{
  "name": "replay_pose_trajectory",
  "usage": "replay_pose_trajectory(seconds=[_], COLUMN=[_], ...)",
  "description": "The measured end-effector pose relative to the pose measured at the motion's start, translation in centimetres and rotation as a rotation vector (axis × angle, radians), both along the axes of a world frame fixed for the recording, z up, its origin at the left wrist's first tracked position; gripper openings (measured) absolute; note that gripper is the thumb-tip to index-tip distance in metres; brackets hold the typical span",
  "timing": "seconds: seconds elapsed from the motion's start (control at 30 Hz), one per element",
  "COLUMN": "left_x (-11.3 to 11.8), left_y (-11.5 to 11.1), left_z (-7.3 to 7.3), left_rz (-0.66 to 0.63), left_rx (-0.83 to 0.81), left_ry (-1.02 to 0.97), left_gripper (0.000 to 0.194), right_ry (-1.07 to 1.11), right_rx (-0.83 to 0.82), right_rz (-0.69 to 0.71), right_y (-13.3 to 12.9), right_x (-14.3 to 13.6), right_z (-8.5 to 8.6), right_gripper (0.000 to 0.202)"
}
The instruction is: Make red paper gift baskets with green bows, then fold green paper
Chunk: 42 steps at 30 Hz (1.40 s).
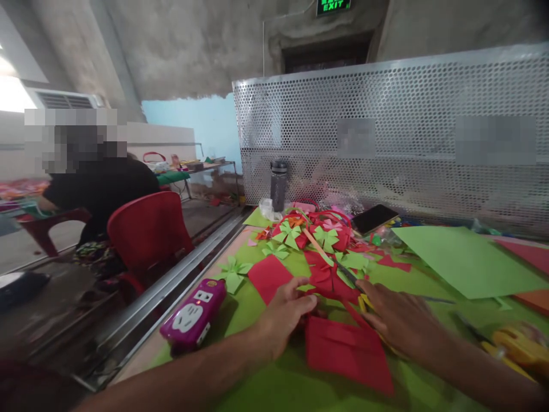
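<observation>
My left hand (285,312) is over the green work surface with its thumb and index finger apart; the other fingers are partly hidden. A folded red paper piece (349,349), a little blurred, lies just below and right of its fingertips. Left of its knuckles rests a red paper square (270,276). My right hand (397,315) is closed around yellow-handled scissors (364,303), whose dark blades point up and left. Beyond the blades sits cut red paper (323,272). Green paper flowers (234,273) lie farther left and around the pile.
A purple power strip (195,313) stands at the left edge. Behind are a dark bottle (278,186), a phone (375,218) and a perforated metal panel (386,103). Green sheets (467,257) and another yellow-handled tool (514,343) lie right. A person sits beyond a red chair (150,240).
</observation>
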State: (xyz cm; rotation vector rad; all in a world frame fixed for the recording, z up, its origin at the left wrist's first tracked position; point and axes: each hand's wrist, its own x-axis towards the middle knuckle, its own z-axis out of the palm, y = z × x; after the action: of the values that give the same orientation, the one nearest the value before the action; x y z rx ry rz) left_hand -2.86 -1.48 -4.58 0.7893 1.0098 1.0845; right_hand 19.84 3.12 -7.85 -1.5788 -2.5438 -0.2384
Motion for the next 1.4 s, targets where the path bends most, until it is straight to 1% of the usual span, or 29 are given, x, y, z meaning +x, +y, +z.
replay_pose_trajectory(seconds=[0.07,0.1,0.13,0.2,0.23,0.33,0.37,0.43,0.53,0.7,0.83,0.97,1.1,1.17,1.3,1.4], left_x=[0.0,0.0,0.1,0.2,0.2,0.3,0.2,0.2,0.1,0.2,0.3,0.3,0.3,0.2,0.2,0.3], left_y=[0.0,0.0,0.0,0.0,0.0,0.1,0.2,0.4,0.6,0.7,0.7,0.7,0.6,0.5,0.5,0.6], left_z=[-0.1,-0.1,-0.2,-0.2,-0.2,-0.1,0.0,0.1,0.1,-0.1,-0.1,-0.3,-0.4,-0.3,-0.3,-0.5], left_rz=[0.007,0.018,0.032,0.058,0.069,0.093,0.108,0.140,0.173,0.182,0.190,0.175,0.181,0.176,0.158,0.171], left_rx=[-0.003,-0.008,-0.014,-0.030,-0.040,-0.074,-0.087,-0.102,-0.105,-0.134,-0.177,-0.135,-0.159,-0.162,-0.119,-0.134], left_ry=[0.009,0.005,-0.004,-0.032,-0.050,-0.112,-0.133,-0.166,-0.198,-0.206,-0.187,-0.171,-0.144,-0.134,-0.117,-0.100], left_gripper=[0.046,0.045,0.043,0.041,0.041,0.043,0.045,0.048,0.050,0.049,0.051,0.053,0.051,0.050,0.048,0.047], right_ry=[0.042,0.064,0.083,0.111,0.128,0.195,0.221,0.228,0.201,0.119,0.045,-0.009,-0.042,-0.048,-0.044,-0.031], right_rx=[-0.018,-0.030,-0.045,-0.079,-0.095,-0.142,-0.170,-0.182,-0.187,-0.161,-0.142,-0.130,-0.163,-0.180,-0.199,-0.206], right_rz=[-0.001,-0.007,-0.017,-0.025,-0.012,0.102,0.145,0.197,0.259,0.323,0.327,0.278,0.217,0.191,0.155,0.146], right_y=[0.1,0.1,0.2,0.4,0.6,1.5,2.1,3.4,6.0,9.7,11.5,12.5,12.9,12.8,12.6,12.5], right_x=[0.3,0.3,0.2,-0.6,-1.3,-4.0,-5.0,-7.3,-10.5,-14.9,-18.1,-20.7,-22.0,-22.1,-21.9,-22.0], right_z=[0.0,0.2,0.8,2.3,3.3,5.9,6.5,7.2,7.3,7.0,7.0,6.6,6.4,6.4,6.4,6.2], right_gripper=[0.048,0.047,0.045,0.039,0.035,0.019,0.017,0.014,0.014,0.016,0.024,0.029,0.030,0.030,0.030,0.030])
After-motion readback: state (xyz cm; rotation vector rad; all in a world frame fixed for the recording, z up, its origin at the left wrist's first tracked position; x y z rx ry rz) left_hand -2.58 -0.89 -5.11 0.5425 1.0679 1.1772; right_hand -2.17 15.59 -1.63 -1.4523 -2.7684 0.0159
